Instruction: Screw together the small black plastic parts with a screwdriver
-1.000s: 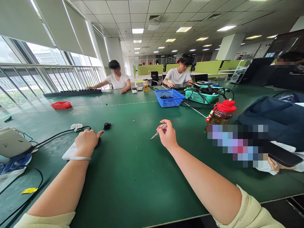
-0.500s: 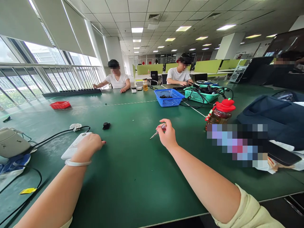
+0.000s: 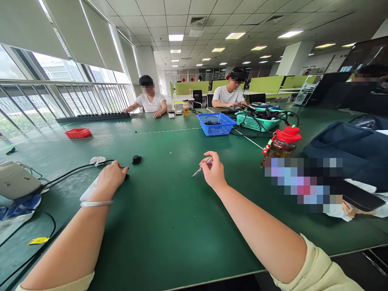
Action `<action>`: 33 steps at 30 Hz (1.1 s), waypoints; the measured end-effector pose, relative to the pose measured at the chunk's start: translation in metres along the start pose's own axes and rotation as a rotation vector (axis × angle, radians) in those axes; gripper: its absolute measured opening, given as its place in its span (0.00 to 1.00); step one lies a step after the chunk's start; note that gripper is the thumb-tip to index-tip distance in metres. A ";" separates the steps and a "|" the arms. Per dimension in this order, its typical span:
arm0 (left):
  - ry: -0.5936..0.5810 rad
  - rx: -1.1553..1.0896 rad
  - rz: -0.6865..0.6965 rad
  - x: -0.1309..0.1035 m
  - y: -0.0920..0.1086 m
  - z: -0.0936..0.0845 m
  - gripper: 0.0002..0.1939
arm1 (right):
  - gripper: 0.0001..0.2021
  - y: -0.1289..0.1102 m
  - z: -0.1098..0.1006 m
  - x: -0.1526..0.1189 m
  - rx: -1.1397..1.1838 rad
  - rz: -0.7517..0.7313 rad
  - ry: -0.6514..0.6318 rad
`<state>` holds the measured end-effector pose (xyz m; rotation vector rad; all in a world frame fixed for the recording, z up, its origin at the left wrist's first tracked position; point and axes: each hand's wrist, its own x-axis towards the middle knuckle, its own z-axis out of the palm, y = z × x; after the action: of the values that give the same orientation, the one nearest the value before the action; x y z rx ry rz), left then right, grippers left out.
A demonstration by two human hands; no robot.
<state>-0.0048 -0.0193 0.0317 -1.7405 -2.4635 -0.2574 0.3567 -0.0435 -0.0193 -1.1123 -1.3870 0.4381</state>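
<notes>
Screwdriver point(image 3: 209, 161), seemingly not yet applied, is pinched in the right hand point(image 3: 215, 173). Left hand point(image 3: 111, 176), grip unclear, covers a white device point(image 3: 89, 190) toward the bench's point(image 3: 151, 226) left edge.

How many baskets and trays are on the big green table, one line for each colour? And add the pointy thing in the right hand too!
Blue basket: 1
Green basket: 1
Red tray: 1
Pointed tool in the right hand: 1
Total: 4
</notes>
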 end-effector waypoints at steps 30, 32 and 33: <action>0.004 0.097 0.101 -0.002 0.007 0.013 0.27 | 0.11 0.001 0.000 0.001 0.000 -0.019 0.004; -0.006 0.096 0.097 -0.002 0.006 0.014 0.27 | 0.11 0.002 0.000 0.001 -0.003 -0.019 0.003; -0.007 0.097 0.098 -0.001 0.006 0.015 0.27 | 0.11 0.002 0.001 0.001 -0.004 -0.018 0.002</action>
<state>0.0015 -0.0157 0.0175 -1.8180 -2.3439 -0.1207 0.3570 -0.0416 -0.0205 -1.1023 -1.3961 0.4212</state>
